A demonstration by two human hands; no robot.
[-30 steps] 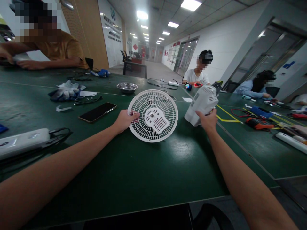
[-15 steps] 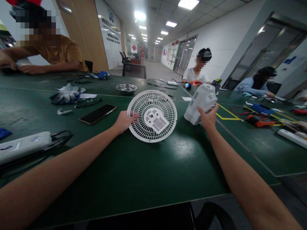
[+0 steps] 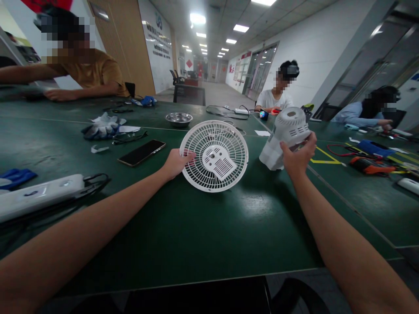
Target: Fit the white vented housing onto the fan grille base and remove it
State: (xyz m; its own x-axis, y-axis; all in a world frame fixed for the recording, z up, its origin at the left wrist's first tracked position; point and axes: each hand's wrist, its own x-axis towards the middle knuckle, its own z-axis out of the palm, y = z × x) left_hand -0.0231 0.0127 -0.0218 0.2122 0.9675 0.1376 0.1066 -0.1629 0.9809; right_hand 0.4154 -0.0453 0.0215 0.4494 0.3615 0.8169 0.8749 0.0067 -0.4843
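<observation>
A round white fan grille (image 3: 218, 162) with a slotted centre plate is tilted up over the green table (image 3: 196, 244). My left hand (image 3: 176, 163) grips its left rim, thumb over the bars. To the right, my right hand (image 3: 298, 152) is wrapped round the right side of a white plastic housing (image 3: 278, 140) with vent slots and a round opening in its top. The housing leans a little, apart from the grille. Its far side and some of my right fingers are hidden.
Left of the grille lie a black phone (image 3: 142, 152), gloves (image 3: 102, 126) and a white power strip (image 3: 42, 196). A metal bowl (image 3: 178, 118) stands behind. An orange multimeter (image 3: 371, 165) lies right. Several people sit around the table.
The housing has turned in my right hand, so its top opening now shows more. The whole view has shifted, with most things appearing farther right. My left hand keeps its hold on the grille.
</observation>
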